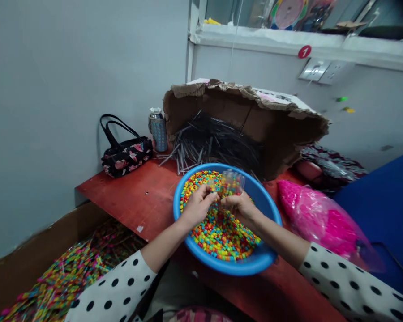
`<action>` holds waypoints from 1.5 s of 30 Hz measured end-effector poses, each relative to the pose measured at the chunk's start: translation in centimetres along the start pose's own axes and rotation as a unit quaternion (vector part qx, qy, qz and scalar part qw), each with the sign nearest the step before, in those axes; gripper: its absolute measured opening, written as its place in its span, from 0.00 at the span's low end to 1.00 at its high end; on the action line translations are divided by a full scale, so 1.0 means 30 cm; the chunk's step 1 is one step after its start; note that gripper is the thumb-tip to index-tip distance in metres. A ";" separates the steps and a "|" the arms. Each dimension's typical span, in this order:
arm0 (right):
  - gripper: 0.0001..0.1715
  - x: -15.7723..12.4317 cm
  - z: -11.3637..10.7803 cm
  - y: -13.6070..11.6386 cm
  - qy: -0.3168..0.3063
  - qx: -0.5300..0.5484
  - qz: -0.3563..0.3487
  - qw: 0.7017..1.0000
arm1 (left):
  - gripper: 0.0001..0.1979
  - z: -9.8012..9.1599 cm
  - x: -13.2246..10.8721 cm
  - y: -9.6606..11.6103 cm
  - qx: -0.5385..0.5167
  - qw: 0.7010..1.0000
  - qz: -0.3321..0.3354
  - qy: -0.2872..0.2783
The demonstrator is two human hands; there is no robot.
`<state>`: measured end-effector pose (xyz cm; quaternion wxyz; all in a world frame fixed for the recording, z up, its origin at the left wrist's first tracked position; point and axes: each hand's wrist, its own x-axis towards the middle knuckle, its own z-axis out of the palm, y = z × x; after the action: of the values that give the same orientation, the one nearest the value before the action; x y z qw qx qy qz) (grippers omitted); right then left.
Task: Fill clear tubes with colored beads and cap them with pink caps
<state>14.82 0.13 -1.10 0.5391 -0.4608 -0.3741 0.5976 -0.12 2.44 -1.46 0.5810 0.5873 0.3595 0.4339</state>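
Observation:
A blue basin [276, 214] holds a thick layer of small candy-like pellets [218, 237] in red, yellow, green, orange and blue. Above them, my right hand [240, 206] is closed around a bunch of clear plastic tubes [233, 179], which stand roughly upright with coloured pellets showing in or through them. My left hand [199, 205] is just left of the bunch, thumb and fingers drawn together close to the tubes. What sits between those fingertips is too blurred to make out.
Behind the basin, a torn cardboard box [278, 129] lies open with many clear tubes [195, 150]. A floral handbag [127, 156] and a flask [159, 132] stand left on the red table [137, 197]. Right is a bag of pink pieces [325, 219]; filled tubes [67, 273] lie lower left.

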 end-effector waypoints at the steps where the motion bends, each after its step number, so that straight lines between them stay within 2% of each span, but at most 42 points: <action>1: 0.23 0.003 -0.007 -0.002 -0.003 0.004 0.011 1.000 | 0.06 0.002 -0.003 0.000 0.002 1.000 0.003 -0.004; 4: 0.26 0.000 -0.025 -0.017 -0.026 0.001 0.050 0.998 | 0.09 0.003 -0.010 0.018 -0.070 0.996 -0.039 0.027; 7: 0.28 -0.010 -0.033 -0.041 -0.028 -0.047 0.070 0.996 | 0.12 -0.003 -0.016 0.047 -0.142 0.982 -0.098 0.071; 9: 0.29 -0.011 -0.047 -0.059 -0.025 -0.120 0.065 0.990 | 0.12 -0.010 -0.020 0.061 -0.133 0.983 -0.107 0.069; 11: 0.30 -0.006 -0.078 -0.075 -0.026 -0.245 0.045 0.968 | 0.13 -0.017 -0.023 0.067 -0.124 0.984 -0.104 0.070; 12: 0.30 -0.002 -0.100 -0.081 -0.026 -0.333 0.032 0.942 | 0.13 -0.020 -0.025 0.067 -0.130 0.983 -0.102 0.078; 13: 0.30 0.004 -0.123 -0.084 -0.021 -0.434 0.018 0.901 | 0.13 -0.023 -0.025 0.065 -0.142 0.981 -0.101 0.091; 15: 0.29 0.017 -0.162 -0.073 -0.012 -0.630 -0.008 0.776 | 0.13 -0.027 -0.027 0.061 -0.168 0.974 -0.096 0.117; 17: 0.26 0.034 -0.170 -0.039 -0.027 -0.756 -0.027 0.653 | 0.14 -0.028 -0.028 0.058 -0.179 0.971 -0.086 0.130; 18: 0.25 0.044 -0.158 -0.014 -0.043 -0.785 -0.033 0.618 | 0.14 -0.028 -0.030 0.057 -0.179 0.971 -0.079 0.135; 19: 0.24 0.055 -0.137 0.012 -0.063 -0.792 -0.032 0.606 | 0.14 -0.028 -0.031 0.056 -0.177 0.971 -0.072 0.142; 20: 0.23 0.067 -0.109 0.037 -0.073 -0.783 -0.028 0.617 | 0.14 -0.027 -0.033 0.055 -0.176 0.971 -0.065 0.151; 21: 0.24 0.080 -0.079 0.058 -0.080 -0.757 -0.020 0.648 | 0.14 -0.027 -0.036 0.055 -0.175 0.970 -0.058 0.160; 23: 0.29 0.098 -0.026 0.081 -0.074 -0.656 -0.006 0.751 | 0.13 -0.028 -0.039 0.056 -0.178 0.967 -0.045 0.175; 25: 0.34 0.104 0.002 0.073 -0.073 -0.504 0.003 0.860 | 0.13 -0.030 -0.041 0.058 -0.182 0.965 -0.036 0.183; 26: 0.36 0.101 0.006 0.062 -0.076 -0.425 0.005 0.902 | 0.13 -0.030 -0.041 0.060 -0.182 0.965 -0.034 0.185; 28: 0.35 0.088 -0.003 0.034 -0.084 -0.291 0.018 0.953 | 0.14 -0.029 -0.040 0.063 -0.178 0.965 -0.036 0.188; 31: 0.32 0.060 -0.022 0.002 -0.095 -0.167 0.055 0.980 | 0.12 -0.027 -0.036 0.064 -0.165 0.968 -0.051 0.184; 35: 0.31 0.030 -0.015 -0.009 -0.123 -0.073 0.074 0.987 | 0.08 -0.024 -0.035 0.055 -0.138 0.975 -0.069 0.157; 38: 0.31 0.017 0.009 -0.007 -0.126 -0.048 0.065 0.989 | 0.09 -0.020 -0.039 0.052 -0.085 0.983 -0.088 0.136; 45: 0.31 -0.008 0.059 0.009 -0.100 -0.047 -0.002 0.994 | 0.22 -0.004 -0.040 0.053 0.082 0.991 0.021 0.100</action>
<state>13.06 -0.05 -0.79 0.4781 -0.4227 -0.4543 0.6216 -0.79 1.26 0.01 0.4829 0.5939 0.4378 0.4716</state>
